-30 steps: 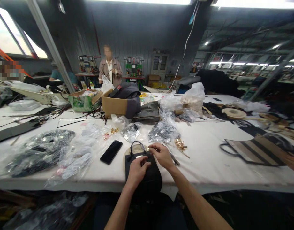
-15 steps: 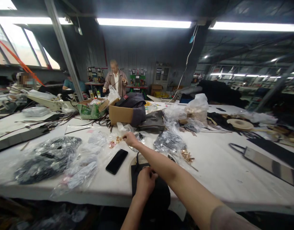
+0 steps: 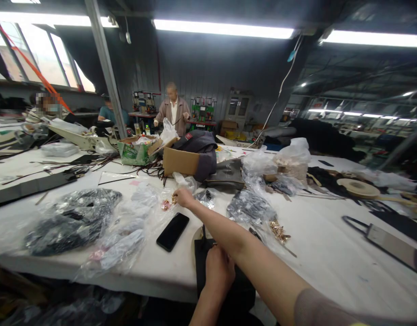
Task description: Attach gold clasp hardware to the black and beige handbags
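Note:
My left hand is closed on the upper part of a black bag piece at the table's front edge. A dark handle loop rises from that piece. What the left fingertips touch is partly hidden. Stretched across the table, my right hand has its fingers drawn together over small gold metal fittings. Whether one is between the fingertips is too small to tell. Small pinkish pieces lie just left of the fittings, on clear plastic.
A black phone lies left of the bag piece. Plastic bags of dark parts and a pile of gold pieces are to the right. Behind stand a cardboard box and a green box. A co-worker stands beyond the table.
The view has swung slightly left, so things sit farther right. My right hand has moved left over the gold fittings and covers more of them. My left hand stays at the black bag piece.

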Available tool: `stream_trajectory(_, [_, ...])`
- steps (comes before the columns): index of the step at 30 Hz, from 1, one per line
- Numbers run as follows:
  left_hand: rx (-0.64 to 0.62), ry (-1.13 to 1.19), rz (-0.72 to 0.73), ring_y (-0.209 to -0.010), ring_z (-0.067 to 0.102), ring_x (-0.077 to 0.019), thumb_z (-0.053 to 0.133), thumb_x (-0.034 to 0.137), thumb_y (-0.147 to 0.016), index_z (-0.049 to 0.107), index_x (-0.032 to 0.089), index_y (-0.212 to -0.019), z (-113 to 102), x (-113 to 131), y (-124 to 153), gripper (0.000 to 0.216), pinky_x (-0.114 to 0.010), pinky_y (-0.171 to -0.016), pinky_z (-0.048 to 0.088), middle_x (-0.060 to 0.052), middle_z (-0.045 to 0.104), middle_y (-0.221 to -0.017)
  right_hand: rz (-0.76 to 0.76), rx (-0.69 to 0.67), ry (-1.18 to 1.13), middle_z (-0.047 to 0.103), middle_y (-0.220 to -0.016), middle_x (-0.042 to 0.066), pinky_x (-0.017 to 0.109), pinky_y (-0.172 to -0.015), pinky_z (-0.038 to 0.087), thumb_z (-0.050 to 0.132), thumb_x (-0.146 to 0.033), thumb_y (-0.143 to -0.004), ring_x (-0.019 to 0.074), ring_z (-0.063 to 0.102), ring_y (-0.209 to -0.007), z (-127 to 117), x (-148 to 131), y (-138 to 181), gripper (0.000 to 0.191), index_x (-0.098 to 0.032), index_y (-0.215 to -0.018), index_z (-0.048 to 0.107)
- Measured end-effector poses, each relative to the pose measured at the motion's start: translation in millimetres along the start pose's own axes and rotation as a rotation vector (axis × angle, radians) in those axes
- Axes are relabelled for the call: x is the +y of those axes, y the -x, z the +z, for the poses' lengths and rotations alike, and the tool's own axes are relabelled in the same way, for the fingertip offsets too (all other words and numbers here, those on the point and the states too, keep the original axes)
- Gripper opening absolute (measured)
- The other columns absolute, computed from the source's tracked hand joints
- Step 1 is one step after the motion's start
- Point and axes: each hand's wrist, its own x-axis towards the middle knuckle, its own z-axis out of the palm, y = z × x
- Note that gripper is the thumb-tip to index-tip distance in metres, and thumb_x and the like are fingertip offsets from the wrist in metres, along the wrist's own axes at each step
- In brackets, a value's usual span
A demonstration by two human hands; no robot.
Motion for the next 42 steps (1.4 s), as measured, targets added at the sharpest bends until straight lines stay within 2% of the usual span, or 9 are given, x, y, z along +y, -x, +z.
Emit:
stream_trajectory(4, [-0.017, 0.004, 0.005, -0.120, 0.077, -0.0383, 0.060, 0.008, -0.089, 0.084, 0.016, -0.109, -3, 4, -1, 0.032, -0.040, -0.094, 0.055, -0.020, 0.084, -0.120, 0.025, -0.102, -0.009, 0.085, -0.110, 0.008, 0.027, -0.082, 0.051, 0.084, -0.025, -0.092, 0.0265, 0.077, -0.103, 6, -1, 1, 0.015, -0.025, -0.105, 0.090])
stream_trajectory(9, [-0.028, -0.033, -0.050, -0.117, 0.078, -0.0392, 0.062, 0.010, -0.091, 0.084, 0.015, -0.109, -3, 7, -2, 0.028, -0.041, -0.091, 0.054, -0.021, 0.084, -0.119, 0.040, -0.117, -0.069, 0.085, -0.107, 0.010, 0.027, -0.080, 0.051, 0.085, -0.019, -0.088, 0.0277, 0.077, -0.101, 6, -2, 0, 0.015, -0.023, -0.101, 0.091])
stream_trajectory(18, [-0.004, -0.033, -0.018, -0.114, 0.078, -0.0376, 0.062, 0.010, -0.089, 0.084, 0.016, -0.105, 1, 2, -2, 0.028, -0.040, -0.094, 0.055, -0.021, 0.084, -0.109, 0.067, 0.111, -0.394, 0.084, -0.117, 0.012, 0.030, -0.098, 0.055, 0.075, -0.015, -0.096, 0.0268, 0.076, -0.114, 3, 3, 7, 0.018, -0.018, -0.108, 0.089])
stream_trajectory(21, [0.005, -0.076, -0.030, -0.107, 0.078, -0.0368, 0.065, 0.014, -0.091, 0.081, 0.017, -0.099, 3, 1, -2, 0.018, -0.041, -0.086, 0.053, -0.019, 0.083, -0.106, 0.061, 0.155, -0.573, 0.085, -0.109, 0.010, 0.029, -0.091, 0.060, 0.076, -0.020, -0.095, 0.0241, 0.079, -0.102, -2, 5, 10, 0.017, -0.017, -0.107, 0.088])
stream_trajectory(25, [0.001, -0.095, -0.057, -0.100, 0.077, -0.0332, 0.071, 0.018, -0.090, 0.076, 0.019, -0.095, 5, 1, -2, 0.008, -0.039, -0.081, 0.048, -0.014, 0.082, -0.100, 0.006, 0.147, -0.800, 0.084, -0.099, 0.009, 0.030, -0.076, 0.065, 0.083, -0.040, -0.091, 0.0212, 0.079, -0.083, -11, 10, 21, 0.033, -0.014, -0.109, 0.085])
stream_trajectory(28, [0.002, -0.092, -0.076, -0.096, 0.075, -0.0309, 0.075, 0.017, -0.087, 0.075, 0.020, -0.099, 5, 2, -2, 0.013, -0.038, -0.080, 0.045, -0.011, 0.081, -0.096, -0.056, 0.151, -0.908, 0.084, -0.099, 0.010, 0.033, -0.077, 0.067, 0.088, -0.056, -0.083, 0.0222, 0.079, -0.084, -20, 15, 33, 0.051, -0.013, -0.110, 0.084])
stream_trajectory(31, [-0.009, -0.054, -0.056, -0.093, 0.075, -0.0284, 0.076, 0.015, -0.085, 0.075, 0.022, -0.103, 3, 4, -1, 0.019, -0.037, -0.079, 0.043, -0.007, 0.081, -0.094, -0.101, 0.171, -0.941, 0.083, -0.096, 0.010, 0.034, -0.079, 0.066, 0.089, -0.062, -0.079, 0.0230, 0.079, -0.083, -27, 20, 46, 0.059, -0.012, -0.110, 0.085])
stream_trajectory(36, [-0.002, -0.050, -0.054, -0.092, 0.073, -0.0268, 0.077, 0.016, -0.085, 0.075, 0.022, -0.103, 1, 7, 1, 0.019, -0.036, -0.077, 0.041, -0.005, 0.079, -0.091, -0.122, 0.228, -0.835, 0.084, -0.093, 0.008, 0.028, -0.073, 0.060, 0.088, -0.050, -0.084, 0.0206, 0.077, -0.079, -39, 26, 62, 0.045, -0.014, -0.111, 0.088])
stream_trajectory(42, [-0.012, -0.083, -0.056, -0.092, 0.073, -0.0247, 0.078, 0.018, -0.087, 0.076, 0.022, -0.105, 3, 4, 0, 0.018, -0.034, -0.077, 0.042, -0.004, 0.079, -0.091, -0.083, 0.250, -0.548, 0.084, -0.096, 0.005, 0.028, -0.085, 0.057, 0.085, -0.021, -0.088, 0.0212, 0.076, -0.089, -46, 25, 56, 0.016, -0.017, -0.102, 0.089])
